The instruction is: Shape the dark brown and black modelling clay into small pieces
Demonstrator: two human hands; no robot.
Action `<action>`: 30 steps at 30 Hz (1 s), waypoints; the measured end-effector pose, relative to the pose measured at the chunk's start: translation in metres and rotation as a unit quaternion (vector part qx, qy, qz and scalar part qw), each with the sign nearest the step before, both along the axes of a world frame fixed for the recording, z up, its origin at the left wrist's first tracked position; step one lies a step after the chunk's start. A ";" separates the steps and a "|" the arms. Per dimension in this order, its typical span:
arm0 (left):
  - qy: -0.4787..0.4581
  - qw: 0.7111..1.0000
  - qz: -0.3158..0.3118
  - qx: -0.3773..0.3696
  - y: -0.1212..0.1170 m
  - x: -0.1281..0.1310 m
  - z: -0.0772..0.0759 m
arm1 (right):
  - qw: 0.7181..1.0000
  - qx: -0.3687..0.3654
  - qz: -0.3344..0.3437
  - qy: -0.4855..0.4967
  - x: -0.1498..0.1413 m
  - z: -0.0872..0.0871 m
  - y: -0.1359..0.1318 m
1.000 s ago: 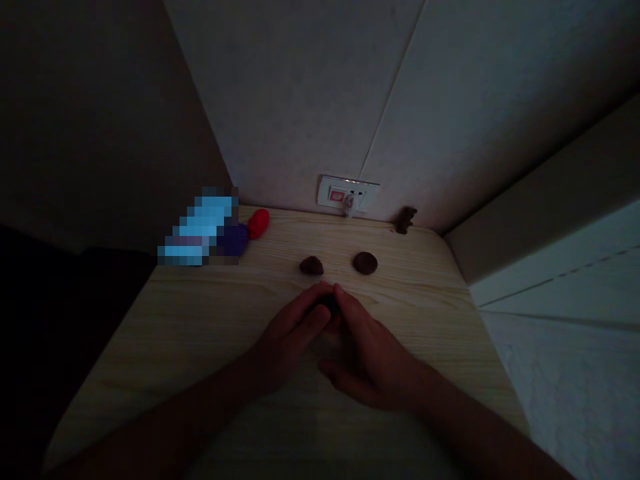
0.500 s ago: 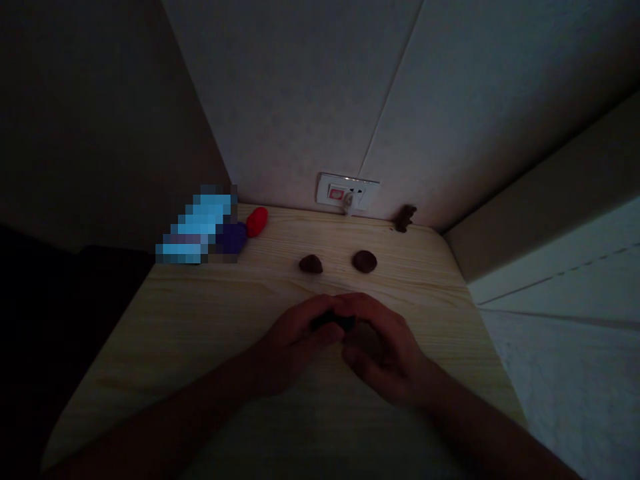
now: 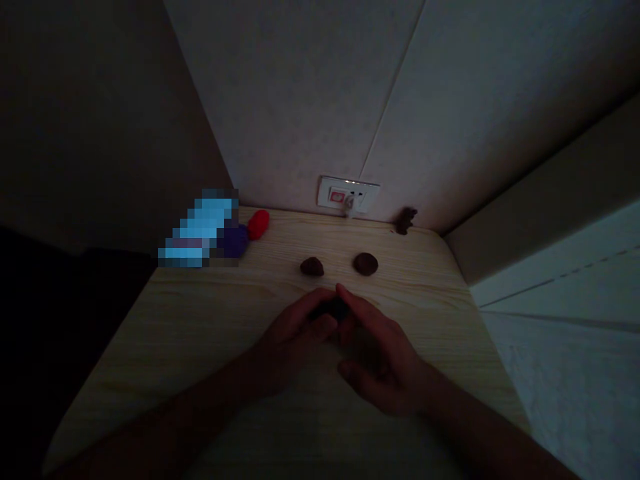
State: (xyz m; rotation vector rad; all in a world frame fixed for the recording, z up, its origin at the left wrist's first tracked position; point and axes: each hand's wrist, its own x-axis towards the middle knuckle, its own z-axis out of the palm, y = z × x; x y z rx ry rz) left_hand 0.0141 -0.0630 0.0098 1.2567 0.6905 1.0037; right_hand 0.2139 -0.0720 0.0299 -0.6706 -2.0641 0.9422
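Note:
My left hand (image 3: 295,340) is closed on a dark lump of modelling clay (image 3: 334,309), held between thumb and fingers above the table. My right hand (image 3: 387,357) has its fingers stretched against the far side of that lump, and its thumb stands well apart. Fingers and dim light hide part of the lump's shape. Just beyond the hands lie a small brown clay lump (image 3: 312,267) and a round, flattened brown clay piece (image 3: 366,264).
On the wooden table (image 3: 200,320), at the back left, are a red lump (image 3: 259,225), a purple-blue lump (image 3: 236,241) and a blurred-out bright rectangle (image 3: 200,230). A small dark brown figure (image 3: 405,221) stands by the wall, right of a socket (image 3: 370,195) with a plug.
The right fingers have straightened from their curl over the dark lump, and the right thumb has dropped slightly. The left hand keeps its hold.

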 end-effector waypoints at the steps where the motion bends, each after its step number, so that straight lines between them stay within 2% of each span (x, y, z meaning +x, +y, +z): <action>1: 0.005 1.000 0.004 0.002 0.000 0.000 0.000 | 1.000 -0.001 0.000 -0.003 0.000 0.000 0.000; 9: 0.039 0.998 0.040 0.014 -0.002 0.001 0.001 | 1.000 -0.013 -0.014 -0.001 -0.002 -0.005 -0.005; 19: 0.081 0.992 0.092 0.020 -0.005 0.003 -0.004 | 0.989 0.064 -0.013 -0.136 -0.004 -0.014 -0.006; 24: 0.120 0.986 0.092 0.067 -0.004 0.003 -0.003 | 0.993 0.070 -0.072 -0.065 -0.003 -0.006 -0.005; 30: 0.210 0.967 0.075 0.122 -0.005 0.003 0.002 | 0.983 0.096 -0.154 -0.004 -0.001 -0.001 -0.003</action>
